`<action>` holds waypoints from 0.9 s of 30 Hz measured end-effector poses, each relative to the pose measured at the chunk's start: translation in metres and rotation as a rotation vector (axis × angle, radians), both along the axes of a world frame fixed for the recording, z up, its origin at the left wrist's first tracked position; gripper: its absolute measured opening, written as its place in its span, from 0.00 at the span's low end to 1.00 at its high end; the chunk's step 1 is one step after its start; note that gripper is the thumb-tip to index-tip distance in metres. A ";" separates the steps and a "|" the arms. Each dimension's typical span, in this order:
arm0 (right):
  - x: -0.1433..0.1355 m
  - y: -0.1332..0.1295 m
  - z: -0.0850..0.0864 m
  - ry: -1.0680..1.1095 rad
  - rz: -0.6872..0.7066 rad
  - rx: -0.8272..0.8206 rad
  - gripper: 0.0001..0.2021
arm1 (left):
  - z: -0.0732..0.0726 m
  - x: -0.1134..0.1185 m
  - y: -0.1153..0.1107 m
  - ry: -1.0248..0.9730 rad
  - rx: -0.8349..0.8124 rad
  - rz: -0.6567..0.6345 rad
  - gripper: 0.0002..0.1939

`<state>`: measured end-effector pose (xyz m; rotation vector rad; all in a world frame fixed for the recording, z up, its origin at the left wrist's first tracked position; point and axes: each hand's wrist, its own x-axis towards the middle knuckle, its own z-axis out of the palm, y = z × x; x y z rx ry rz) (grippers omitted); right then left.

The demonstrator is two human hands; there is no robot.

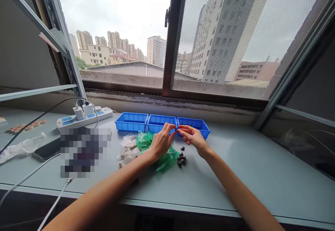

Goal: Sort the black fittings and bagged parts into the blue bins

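Observation:
My left hand [162, 141] and my right hand [195, 141] meet fingertip to fingertip in front of the blue bins. Both are closed in a pinch; whatever small thing sits between the fingers is too hidden to name. Below my right hand lies a little heap of small dark metal-looking parts [181, 159], with a single one [182, 148] just behind it. A crumpled green plastic bag [167, 161] spreads under my left hand. Left of it, a clear plastic bag [128, 150] holds small pieces that I cannot make out.
Three blue bins stand in a row at the back: left [131, 126], middle [154, 128], right [202, 133], the last with dark contents. A power strip [86, 119] with plugs, a dark phone [47, 149], white cables [56, 199] and crumpled clear plastic [23, 149] occupy the table's left.

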<state>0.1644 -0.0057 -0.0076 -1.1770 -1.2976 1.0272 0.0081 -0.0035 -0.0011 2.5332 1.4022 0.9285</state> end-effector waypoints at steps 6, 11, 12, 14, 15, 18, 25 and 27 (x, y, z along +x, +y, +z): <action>-0.005 -0.005 0.004 0.073 0.024 -0.055 0.21 | 0.001 0.000 0.000 0.000 0.002 -0.005 0.08; -0.009 -0.011 0.010 0.123 0.060 -0.095 0.20 | -0.001 0.000 0.000 -0.033 0.002 -0.006 0.08; -0.009 -0.011 0.011 0.124 0.071 -0.094 0.20 | -0.001 0.000 0.000 -0.042 0.002 -0.008 0.08; -0.010 -0.012 0.011 0.115 0.094 -0.087 0.20 | -0.001 0.000 0.000 -0.057 0.000 -0.013 0.07; -0.010 -0.012 0.011 0.108 0.101 -0.081 0.20 | 0.000 0.000 0.000 -0.062 -0.003 -0.012 0.07; -0.010 -0.012 0.011 0.087 0.090 -0.061 0.20 | 0.000 0.000 0.000 -0.068 -0.011 -0.001 0.07; -0.010 -0.010 0.010 0.107 0.063 -0.043 0.21 | -0.001 0.000 0.001 -0.070 -0.009 0.013 0.08; -0.010 -0.010 0.010 0.123 0.059 -0.039 0.21 | -0.001 0.000 0.001 -0.070 -0.001 0.010 0.08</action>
